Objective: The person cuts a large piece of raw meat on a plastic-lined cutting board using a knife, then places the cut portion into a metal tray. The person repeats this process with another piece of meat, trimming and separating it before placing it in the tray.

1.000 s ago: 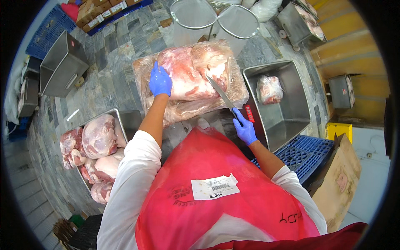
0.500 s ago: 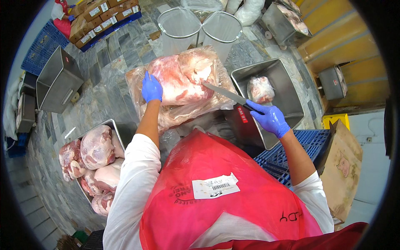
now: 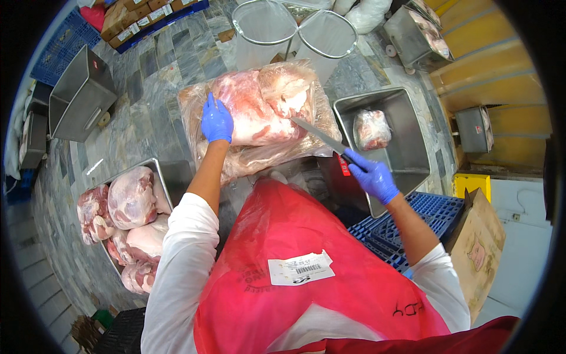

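Note:
A large pale-pink cut of meat (image 3: 250, 115) lies on clear plastic wrap (image 3: 203, 159) in front of me. My left hand (image 3: 217, 120), in a blue glove, rests with fingers stretched out on the meat's left side. In my blue-gloved right hand (image 3: 375, 179) is the handle of a long-bladed knife (image 3: 318, 134). The blade points up and left, its tip at the right part of the meat. What supports the wrapped meat is mostly hidden.
At the right a steel tub (image 3: 415, 147) holds one wrapped piece of meat (image 3: 372, 130). Several meat pieces (image 3: 132, 197) fill a tub at the lower left. Two hoops with clear bags (image 3: 265, 23) stand beyond. A blue plastic pallet (image 3: 407, 221) and a cardboard box (image 3: 480, 253) are at the right.
The view has shifted slightly. My left hand stays on the meat, and the knife tip remains at its right part. The person at the far upper left has mostly left the view.

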### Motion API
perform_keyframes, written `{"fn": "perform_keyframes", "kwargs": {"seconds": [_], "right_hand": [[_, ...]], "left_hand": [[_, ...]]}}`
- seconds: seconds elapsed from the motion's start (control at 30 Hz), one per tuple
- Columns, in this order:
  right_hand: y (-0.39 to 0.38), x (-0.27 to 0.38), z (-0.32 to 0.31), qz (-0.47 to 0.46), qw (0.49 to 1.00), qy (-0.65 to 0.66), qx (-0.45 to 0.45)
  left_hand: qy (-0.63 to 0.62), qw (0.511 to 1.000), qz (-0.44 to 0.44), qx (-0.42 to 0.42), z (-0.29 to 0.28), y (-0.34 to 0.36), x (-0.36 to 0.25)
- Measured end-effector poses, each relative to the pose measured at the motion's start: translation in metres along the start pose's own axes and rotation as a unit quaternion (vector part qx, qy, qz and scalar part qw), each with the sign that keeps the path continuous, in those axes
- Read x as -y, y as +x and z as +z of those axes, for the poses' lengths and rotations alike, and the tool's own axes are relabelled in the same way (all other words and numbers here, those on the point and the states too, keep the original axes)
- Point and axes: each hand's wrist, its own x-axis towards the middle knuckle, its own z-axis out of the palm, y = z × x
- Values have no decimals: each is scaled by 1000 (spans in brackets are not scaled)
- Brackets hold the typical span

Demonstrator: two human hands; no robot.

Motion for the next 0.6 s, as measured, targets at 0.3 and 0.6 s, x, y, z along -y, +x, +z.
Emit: {"fn": "perform_keyframes", "kwargs": {"seconds": [0.3,0.6], "right_hand": [[9,-76,167,-40,960,251,-120],[13,-22,21,-43,995,-64,-57]], "left_hand": [[15,1000,-6,4,5,4,0],[-1,1000,-19,-14,3,-9,-5]]}}
